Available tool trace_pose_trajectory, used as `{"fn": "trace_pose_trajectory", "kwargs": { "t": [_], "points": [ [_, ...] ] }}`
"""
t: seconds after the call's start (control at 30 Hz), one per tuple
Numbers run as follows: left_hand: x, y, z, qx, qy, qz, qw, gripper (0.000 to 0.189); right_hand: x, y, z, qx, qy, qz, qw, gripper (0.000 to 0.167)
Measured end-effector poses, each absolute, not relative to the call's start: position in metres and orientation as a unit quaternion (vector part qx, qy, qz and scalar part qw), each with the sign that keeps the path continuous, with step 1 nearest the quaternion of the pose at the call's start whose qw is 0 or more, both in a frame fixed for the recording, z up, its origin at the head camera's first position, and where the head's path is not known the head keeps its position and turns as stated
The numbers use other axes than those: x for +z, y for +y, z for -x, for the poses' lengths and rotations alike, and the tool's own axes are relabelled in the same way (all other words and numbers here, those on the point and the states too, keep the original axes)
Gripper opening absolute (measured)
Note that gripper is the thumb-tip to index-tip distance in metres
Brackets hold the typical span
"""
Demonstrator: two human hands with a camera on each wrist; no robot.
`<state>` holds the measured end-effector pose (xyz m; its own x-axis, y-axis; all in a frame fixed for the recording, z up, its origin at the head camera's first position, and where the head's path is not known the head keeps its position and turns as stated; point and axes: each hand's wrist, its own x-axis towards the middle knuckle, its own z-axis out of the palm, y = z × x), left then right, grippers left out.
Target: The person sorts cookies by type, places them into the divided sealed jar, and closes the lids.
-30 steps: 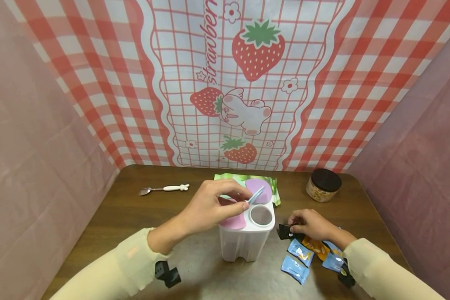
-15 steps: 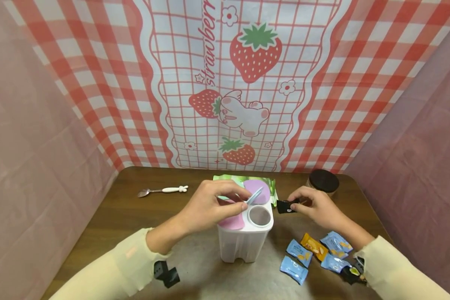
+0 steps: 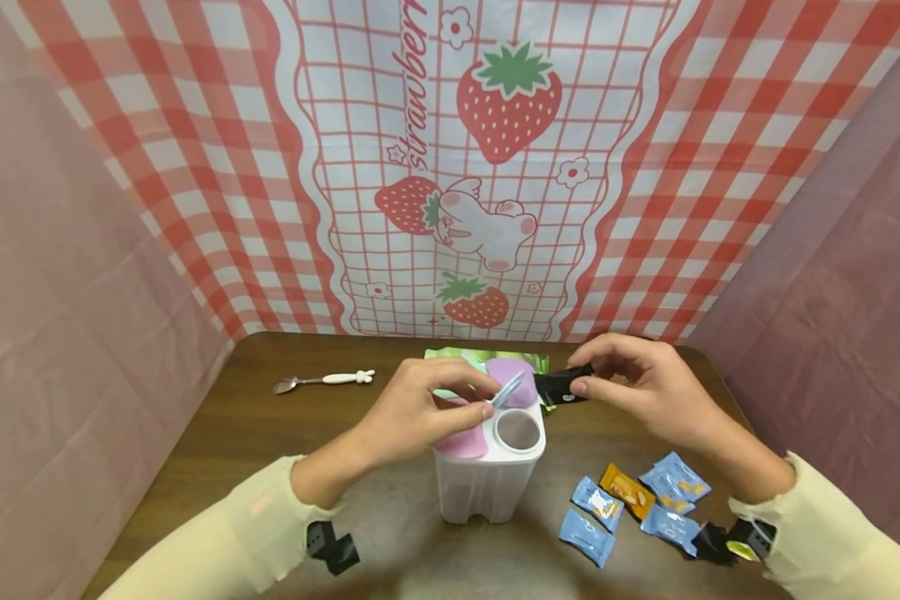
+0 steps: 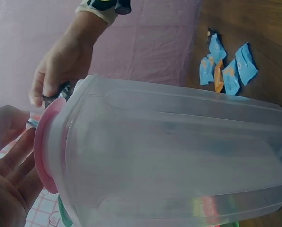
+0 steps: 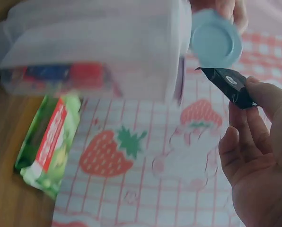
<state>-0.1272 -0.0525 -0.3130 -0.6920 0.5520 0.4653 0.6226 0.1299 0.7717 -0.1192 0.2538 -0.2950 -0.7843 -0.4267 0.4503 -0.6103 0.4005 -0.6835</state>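
Note:
My left hand (image 3: 423, 408) pinches a light blue lid (image 5: 214, 40) and keeps it raised above a tall translucent storage container (image 3: 487, 493). Beneath that lid, one round opening (image 3: 519, 432) in the white top is uncovered. A pink lid (image 3: 467, 443) and a purple lid (image 3: 510, 382) cover other openings; a green one is partly hidden by my hand. Between thumb and fingers, my right hand (image 3: 648, 385) holds a black wrapped snack packet (image 3: 560, 386) just right of the container's top. In the right wrist view, the packet's free end points toward the blue lid.
Several blue snack packets (image 3: 587, 537) and an orange one (image 3: 627, 492) lie right of the container. A spoon with a white handle (image 3: 339, 379) lies back left. Behind the container is a green package (image 5: 51, 142). A patterned cloth (image 3: 506, 200) hangs at the back.
My right hand has lifted the black packet from the pile and brought it up beside the container's top. The left hand stays in place with the blue lid.

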Motion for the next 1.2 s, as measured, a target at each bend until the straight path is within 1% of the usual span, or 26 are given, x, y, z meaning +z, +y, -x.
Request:
{"fn": "trace_pose_trajectory", "kwargs": {
  "t": [0.2, 0.33, 0.43, 0.57, 0.7, 0.77, 0.93, 1.0, 1.13, 1.2],
  "points": [
    [-0.313, -0.053, 0.127, -0.534, -0.751, 0.387, 0.029, 0.018, -0.298, 0.235, 0.118, 0.465, -0.811, -0.347, 0.071, 0.031],
    [-0.312, -0.053, 0.126, -0.537, -0.751, 0.383, 0.023, 0.018, -0.305, 0.226, 0.120, 0.465, -0.806, -0.360, 0.063, 0.029],
    [-0.311, -0.053, 0.126, -0.535, -0.754, 0.381, 0.023, 0.018, -0.309, 0.220, 0.121, 0.445, -0.801, -0.393, 0.075, 0.029],
    [-0.311, -0.054, 0.125, -0.530, -0.757, 0.382, 0.029, 0.018, -0.311, 0.214, 0.122, 0.409, -0.795, -0.436, 0.106, 0.028],
    [-0.311, -0.054, 0.124, -0.531, -0.754, 0.385, 0.034, 0.018, -0.316, 0.210, 0.120, 0.380, -0.792, -0.465, 0.116, 0.028],
    [-0.312, -0.053, 0.125, -0.530, -0.753, 0.387, 0.036, 0.017, -0.319, 0.208, 0.119, 0.365, -0.792, -0.474, 0.122, 0.027],
    [-0.313, -0.051, 0.126, -0.528, -0.753, 0.392, 0.039, 0.017, -0.324, 0.206, 0.118, 0.328, -0.802, -0.473, 0.161, 0.023],
    [-0.313, -0.051, 0.126, -0.527, -0.753, 0.392, 0.041, 0.017, -0.325, 0.208, 0.118, 0.319, -0.803, -0.475, 0.167, 0.019],
    [-0.313, -0.051, 0.126, -0.526, -0.755, 0.390, 0.041, 0.017, -0.326, 0.212, 0.119, 0.316, -0.801, -0.485, 0.154, 0.009],
    [-0.313, -0.051, 0.127, -0.527, -0.755, 0.388, 0.041, 0.017, -0.327, 0.214, 0.119, 0.322, -0.794, -0.493, 0.155, 0.007]
  ]
}}
